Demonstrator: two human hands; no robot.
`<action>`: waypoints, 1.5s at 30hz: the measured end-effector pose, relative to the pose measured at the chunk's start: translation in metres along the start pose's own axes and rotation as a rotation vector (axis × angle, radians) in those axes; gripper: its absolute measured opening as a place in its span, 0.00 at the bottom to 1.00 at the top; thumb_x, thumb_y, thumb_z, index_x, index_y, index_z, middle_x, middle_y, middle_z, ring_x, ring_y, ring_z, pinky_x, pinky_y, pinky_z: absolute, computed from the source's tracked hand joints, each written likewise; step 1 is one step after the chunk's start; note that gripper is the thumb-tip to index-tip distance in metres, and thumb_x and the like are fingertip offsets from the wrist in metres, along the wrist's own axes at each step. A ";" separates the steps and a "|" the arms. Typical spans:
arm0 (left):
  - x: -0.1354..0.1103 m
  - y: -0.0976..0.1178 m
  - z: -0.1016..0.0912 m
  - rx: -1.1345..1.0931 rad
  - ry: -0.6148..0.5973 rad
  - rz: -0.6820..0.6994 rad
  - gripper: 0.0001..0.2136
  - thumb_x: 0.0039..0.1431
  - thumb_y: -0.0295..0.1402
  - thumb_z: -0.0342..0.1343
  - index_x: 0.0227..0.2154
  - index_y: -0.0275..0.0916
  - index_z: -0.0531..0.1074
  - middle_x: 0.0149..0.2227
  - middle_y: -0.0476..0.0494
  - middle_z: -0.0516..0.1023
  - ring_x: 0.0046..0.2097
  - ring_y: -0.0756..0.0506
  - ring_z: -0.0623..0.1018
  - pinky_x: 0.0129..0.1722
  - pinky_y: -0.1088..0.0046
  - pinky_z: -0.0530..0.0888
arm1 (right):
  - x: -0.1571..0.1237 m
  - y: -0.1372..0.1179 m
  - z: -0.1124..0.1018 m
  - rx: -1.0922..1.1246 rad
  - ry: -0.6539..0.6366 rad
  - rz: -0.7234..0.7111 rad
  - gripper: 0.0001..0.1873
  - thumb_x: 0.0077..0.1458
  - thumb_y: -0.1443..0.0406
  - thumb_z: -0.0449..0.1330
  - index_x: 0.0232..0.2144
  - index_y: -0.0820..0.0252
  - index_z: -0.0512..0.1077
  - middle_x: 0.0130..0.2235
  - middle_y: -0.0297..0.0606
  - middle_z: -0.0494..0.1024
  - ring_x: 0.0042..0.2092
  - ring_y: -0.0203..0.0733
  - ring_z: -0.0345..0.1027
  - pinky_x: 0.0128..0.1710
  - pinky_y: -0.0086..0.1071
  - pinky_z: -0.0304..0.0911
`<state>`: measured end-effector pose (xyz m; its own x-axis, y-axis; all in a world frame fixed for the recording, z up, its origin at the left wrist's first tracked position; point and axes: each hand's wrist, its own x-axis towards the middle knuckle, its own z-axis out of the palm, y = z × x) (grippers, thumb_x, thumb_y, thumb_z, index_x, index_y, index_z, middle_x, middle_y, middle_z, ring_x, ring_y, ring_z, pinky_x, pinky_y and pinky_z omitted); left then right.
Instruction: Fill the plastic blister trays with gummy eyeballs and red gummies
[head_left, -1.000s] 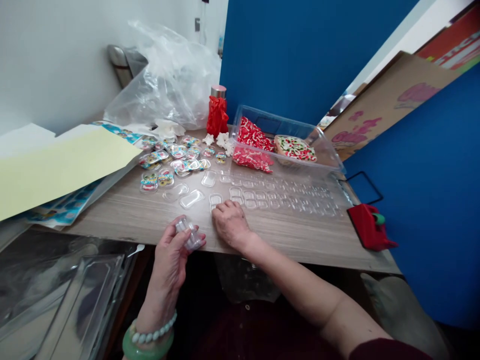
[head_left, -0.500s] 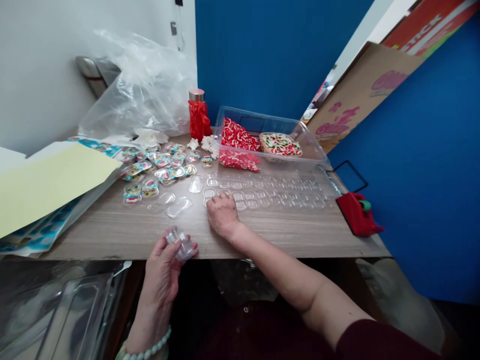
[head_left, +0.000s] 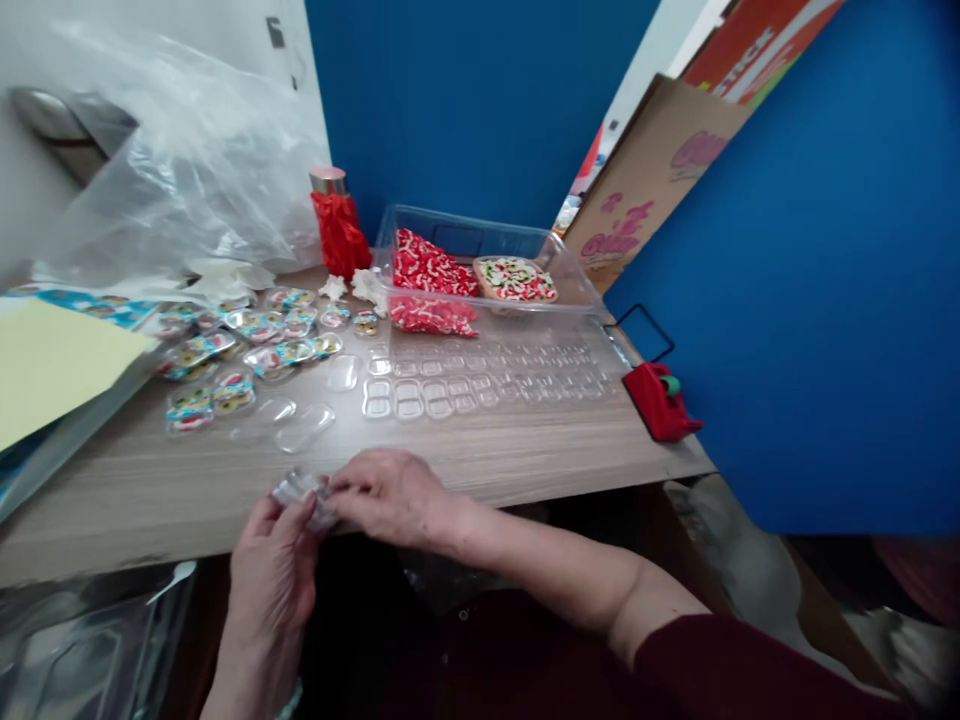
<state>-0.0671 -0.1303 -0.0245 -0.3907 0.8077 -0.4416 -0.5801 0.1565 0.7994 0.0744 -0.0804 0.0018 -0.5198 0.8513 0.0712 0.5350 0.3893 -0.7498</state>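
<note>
My left hand (head_left: 274, 565) is closed around a small stack of clear plastic shells (head_left: 306, 496) at the table's front edge. At the right side of that stack, my right hand (head_left: 394, 497) pinches at a shell with thumb and fingers, palm turned down. Beyond the hands, rows of clear plastic shells (head_left: 437, 398) lie on the wooden table (head_left: 480, 447). Some loose clear pieces (head_left: 304, 428) lie to their left. Further left are several filled shells (head_left: 234, 392) with colourful printed cards inside.
A clear bin (head_left: 574, 285) at the back holds bags of red and white bits and a tub (head_left: 516, 279). Beside it stands a bottle in red wrapping (head_left: 340, 235). A red tape dispenser (head_left: 660, 402) sits right; yellow paper (head_left: 60, 365) and a plastic bag (head_left: 187, 170) are left.
My right hand has come back from the shell rows to the stack in my left hand. The camera view has swung to the right.
</note>
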 end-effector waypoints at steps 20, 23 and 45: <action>-0.006 -0.002 -0.002 -0.044 -0.109 -0.020 0.28 0.45 0.38 0.71 0.49 0.44 0.68 0.33 0.48 0.80 0.31 0.40 0.83 0.30 0.63 0.82 | -0.013 0.016 0.012 -0.605 0.145 -0.052 0.08 0.65 0.63 0.52 0.37 0.57 0.71 0.40 0.40 0.76 0.43 0.45 0.63 0.43 0.38 0.53; -0.006 -0.002 -0.005 -0.063 -0.150 -0.057 0.26 0.48 0.38 0.70 0.49 0.44 0.67 0.35 0.47 0.81 0.33 0.39 0.84 0.32 0.61 0.82 | -0.022 0.017 0.006 -0.609 0.110 -0.078 0.04 0.61 0.68 0.55 0.37 0.58 0.71 0.44 0.40 0.76 0.46 0.46 0.61 0.45 0.38 0.53; -0.026 -0.021 0.019 -0.032 -0.164 -0.028 0.32 0.42 0.29 0.71 0.54 0.44 0.72 0.36 0.50 0.79 0.35 0.50 0.78 0.32 0.77 0.76 | -0.042 0.003 -0.004 0.618 0.064 0.269 0.02 0.49 0.68 0.63 0.26 0.58 0.76 0.29 0.30 0.77 0.35 0.36 0.69 0.41 0.31 0.61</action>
<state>-0.0314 -0.1441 -0.0222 -0.2540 0.8854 -0.3892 -0.6123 0.1643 0.7734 0.1005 -0.1141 -0.0006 -0.3712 0.9170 -0.1459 0.1513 -0.0953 -0.9839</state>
